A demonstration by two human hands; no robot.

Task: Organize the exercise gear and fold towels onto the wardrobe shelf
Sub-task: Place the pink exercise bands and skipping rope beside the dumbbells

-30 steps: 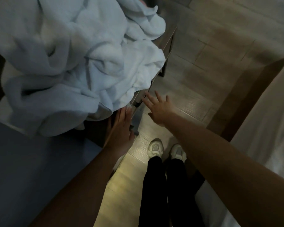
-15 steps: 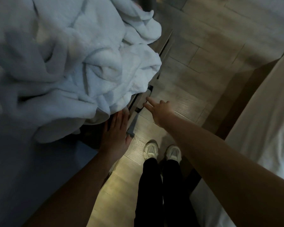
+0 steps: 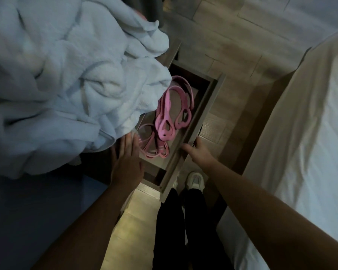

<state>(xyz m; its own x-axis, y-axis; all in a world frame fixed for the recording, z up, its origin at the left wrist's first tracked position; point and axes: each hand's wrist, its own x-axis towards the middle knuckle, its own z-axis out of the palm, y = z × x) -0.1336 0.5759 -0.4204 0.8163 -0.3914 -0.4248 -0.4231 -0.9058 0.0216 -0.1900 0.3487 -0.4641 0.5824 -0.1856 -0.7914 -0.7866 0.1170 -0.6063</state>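
bands (image 3: 161, 124): light, floppy, tangled; grab bunched middle | left hand (image 3: 126, 162) flat, fingers straight | right hand (image 3: 200, 154) grips drawer (image 3: 207, 106) front

A: Where is the left hand (image 3: 127, 158)?
B: Flat, palm down, fingers straight and close together, the forearm reaching forward from the lower left.
A: And the right hand (image 3: 200, 152)?
B: Its arm stretches out from the lower right, fingers curled over the edge of the drawer front (image 3: 204, 114), thumb pointing left. Both forearms are bare.
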